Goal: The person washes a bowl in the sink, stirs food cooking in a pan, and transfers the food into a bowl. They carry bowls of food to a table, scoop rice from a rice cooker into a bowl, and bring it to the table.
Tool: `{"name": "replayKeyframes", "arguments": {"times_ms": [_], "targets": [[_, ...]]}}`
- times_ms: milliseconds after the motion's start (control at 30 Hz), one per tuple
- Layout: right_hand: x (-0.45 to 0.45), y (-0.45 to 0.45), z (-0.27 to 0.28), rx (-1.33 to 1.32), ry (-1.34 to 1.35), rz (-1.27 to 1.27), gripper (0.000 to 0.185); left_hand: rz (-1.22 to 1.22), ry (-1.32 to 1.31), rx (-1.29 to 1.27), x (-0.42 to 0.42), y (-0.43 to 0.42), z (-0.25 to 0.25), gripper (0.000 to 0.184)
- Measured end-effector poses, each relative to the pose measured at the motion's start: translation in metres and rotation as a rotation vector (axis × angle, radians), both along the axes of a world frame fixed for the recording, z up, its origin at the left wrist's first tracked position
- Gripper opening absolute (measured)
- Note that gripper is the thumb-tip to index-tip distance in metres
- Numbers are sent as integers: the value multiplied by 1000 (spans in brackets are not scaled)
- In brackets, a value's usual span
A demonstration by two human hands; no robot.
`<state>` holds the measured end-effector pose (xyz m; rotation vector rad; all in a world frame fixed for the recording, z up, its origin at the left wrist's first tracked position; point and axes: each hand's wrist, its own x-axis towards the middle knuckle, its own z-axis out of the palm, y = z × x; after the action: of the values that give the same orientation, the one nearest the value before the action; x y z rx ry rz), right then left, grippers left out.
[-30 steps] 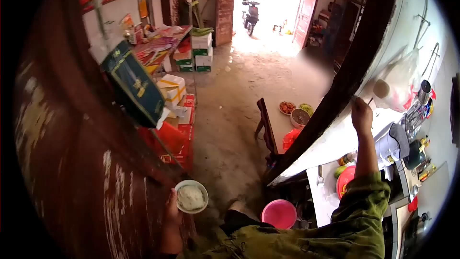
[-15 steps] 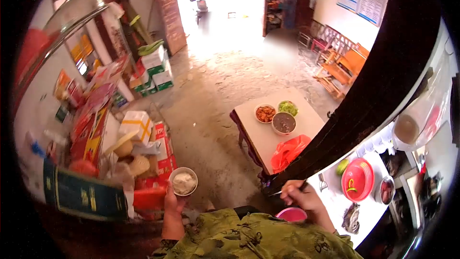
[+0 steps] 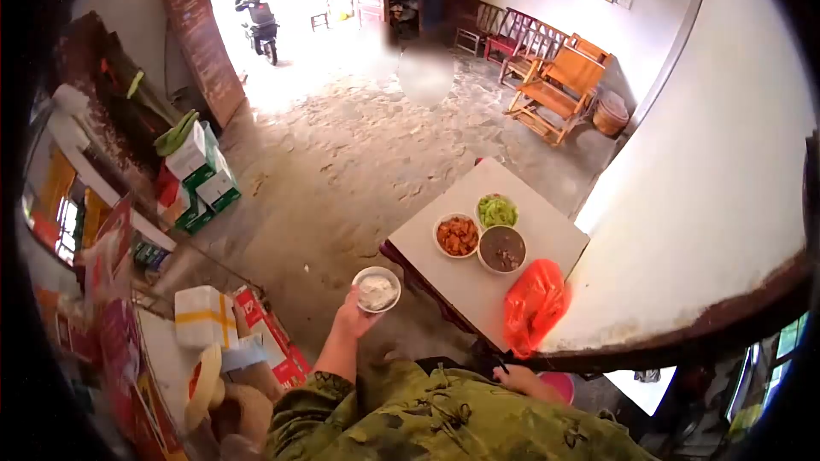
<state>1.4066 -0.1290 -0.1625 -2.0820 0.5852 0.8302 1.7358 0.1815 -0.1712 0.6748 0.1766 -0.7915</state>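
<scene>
My left hand (image 3: 350, 319) is closed on the side of a white bowl (image 3: 377, 289), which holds white food that looks like rice. The bowl is held upright, left of the table's near edge. My right hand (image 3: 523, 382) is curled low by my body around a thin dark stick-like utensil (image 3: 502, 367), mostly hidden. On the table (image 3: 431, 226) are a bowl of reddish-brown food (image 3: 457, 236), a bowl of green vegetables (image 3: 497, 211) and a larger bowl of dark soup (image 3: 501, 250). A red plastic bag (image 3: 535, 303) lies at the table's near right side.
A white wall (image 3: 683, 230) rises right of the table. Cardboard boxes (image 3: 202, 172), a taped white box (image 3: 203, 316) and a straw hat (image 3: 205, 386) are at left. Part of a pink tub (image 3: 560, 385) shows beside my right hand. Farther off are a wooden chair (image 3: 564, 81) and a scooter (image 3: 259, 21).
My view has swung to the right, past the dark door post. The bowl in my left hand is now closer to the table. My right hand has dropped nearer my body.
</scene>
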Motion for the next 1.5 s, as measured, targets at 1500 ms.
{"name": "replayKeyframes", "arguments": {"times_ms": [1500], "targets": [[333, -375, -175, -915, -368, -650, 12, -926, -35, 1004, 318, 64, -139, 55]]}}
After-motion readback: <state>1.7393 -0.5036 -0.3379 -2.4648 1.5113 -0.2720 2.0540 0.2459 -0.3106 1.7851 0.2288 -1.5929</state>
